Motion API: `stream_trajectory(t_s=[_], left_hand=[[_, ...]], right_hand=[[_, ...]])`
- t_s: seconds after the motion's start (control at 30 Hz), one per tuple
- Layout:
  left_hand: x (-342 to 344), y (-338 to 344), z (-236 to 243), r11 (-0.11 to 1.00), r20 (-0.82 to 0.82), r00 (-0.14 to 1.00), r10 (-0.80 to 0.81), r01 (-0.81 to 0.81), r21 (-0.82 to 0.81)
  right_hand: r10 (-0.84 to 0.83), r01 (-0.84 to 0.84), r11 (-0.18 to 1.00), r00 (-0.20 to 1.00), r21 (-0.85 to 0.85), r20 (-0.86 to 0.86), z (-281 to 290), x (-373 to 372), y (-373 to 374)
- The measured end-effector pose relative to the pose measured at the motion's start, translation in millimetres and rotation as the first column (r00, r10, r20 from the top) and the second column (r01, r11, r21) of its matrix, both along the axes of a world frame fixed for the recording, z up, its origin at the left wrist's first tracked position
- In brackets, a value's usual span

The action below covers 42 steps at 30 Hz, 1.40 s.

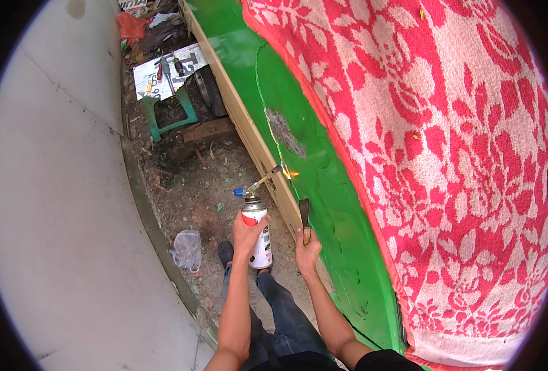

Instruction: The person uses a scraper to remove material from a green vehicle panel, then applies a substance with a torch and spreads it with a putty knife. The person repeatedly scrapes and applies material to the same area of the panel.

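My left hand (246, 234) is closed around a white gas canister (261, 247), held upright with a blow torch (258, 185) on top. The torch has a blue knob (242, 192), and its nozzle points right at a green painted panel (332, 198). An orange flame (291, 174) burns at the nozzle, against the paint. Lower and to the right, my right hand (308, 247) grips the wooden handle of a scraper (304, 213), its dark blade upward over the panel's edge. Above the flame, a rough grey patch (285, 131) shows where the green coat is gone.
A red and white patterned towel (410, 154) covers the panel's right side. Along the left runs a pale wall (57, 185). Hand tools (166, 71) lie on a white sign on a green stool (187, 111), beside a wheel (209, 91). A plastic bag (187, 250) sits on the dirt ground.
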<state>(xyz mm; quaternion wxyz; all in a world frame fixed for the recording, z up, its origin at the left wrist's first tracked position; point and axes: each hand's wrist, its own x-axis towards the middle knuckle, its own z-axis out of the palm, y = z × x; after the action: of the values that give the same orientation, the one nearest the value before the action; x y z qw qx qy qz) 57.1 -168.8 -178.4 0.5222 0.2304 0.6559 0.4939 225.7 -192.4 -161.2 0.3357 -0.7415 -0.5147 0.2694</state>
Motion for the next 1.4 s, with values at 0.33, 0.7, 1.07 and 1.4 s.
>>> stream_trajectory(t_s=[0.33,0.7,1.07,1.4], left_hand=[[-8.4,2.4,1.7,0.999,0.031,0.999,-0.016,0.015,0.039],[-23.1,5.7,3.0,0.998,0.074,0.996,-0.058,0.055,0.035],[-31.6,7.9,2.1,0.996,0.081,0.994,-0.080,0.077,0.039],[-35.7,7.1,-1.9,0.996,0.121,0.988,-0.091,0.088,0.032]], right_hand=[[-0.030,0.031,0.999,0.999,-0.039,0.013,8.4,-8.3,-4.8],[-0.098,0.099,0.993,0.995,-0.065,0.016,20.2,-30.5,-2.6],[-0.172,0.170,0.984,0.984,-0.058,-0.037,21.4,-51.7,-0.4],[-0.140,0.138,0.988,0.990,0.074,0.023,11.6,-56.6,-0.4]])
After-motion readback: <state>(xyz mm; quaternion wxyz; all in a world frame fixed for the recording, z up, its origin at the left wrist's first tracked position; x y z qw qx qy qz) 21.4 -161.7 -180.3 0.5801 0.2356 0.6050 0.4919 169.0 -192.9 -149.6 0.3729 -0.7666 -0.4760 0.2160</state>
